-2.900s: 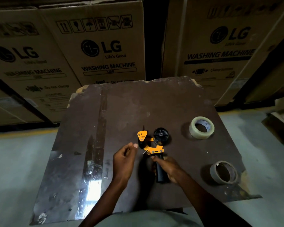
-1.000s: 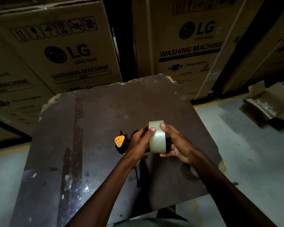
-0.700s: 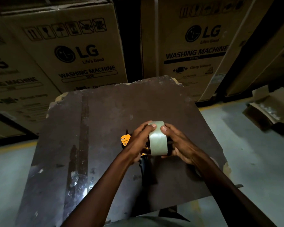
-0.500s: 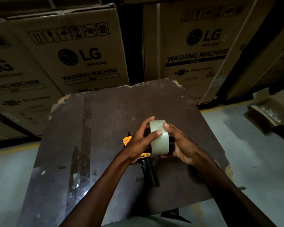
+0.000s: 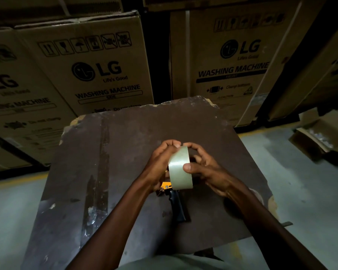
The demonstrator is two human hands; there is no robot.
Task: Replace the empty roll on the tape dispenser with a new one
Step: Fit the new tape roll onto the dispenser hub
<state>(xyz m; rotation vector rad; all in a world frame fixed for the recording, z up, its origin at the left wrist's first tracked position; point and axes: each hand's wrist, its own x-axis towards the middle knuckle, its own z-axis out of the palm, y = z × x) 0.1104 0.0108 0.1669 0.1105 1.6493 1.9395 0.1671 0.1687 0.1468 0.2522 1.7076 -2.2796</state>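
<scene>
The new tape roll [image 5: 180, 168] is held on edge above the bench [image 5: 125, 152], directly over the tape dispenser [image 5: 175, 199], whose orange frame and black handle show beneath it. The left hand [image 5: 160, 164] and right hand [image 5: 205, 168] are curled round the roll, fingers [image 5: 187, 167] clamped on its rim. The roll is best kept square to the hub, which is hidden, and pressed on evenly from both sides. On the cartons [image 5: 98, 75] behind, "LG", "Life's Good" and "WASHING MACHINE" are read, beside handling pictograms.
</scene>
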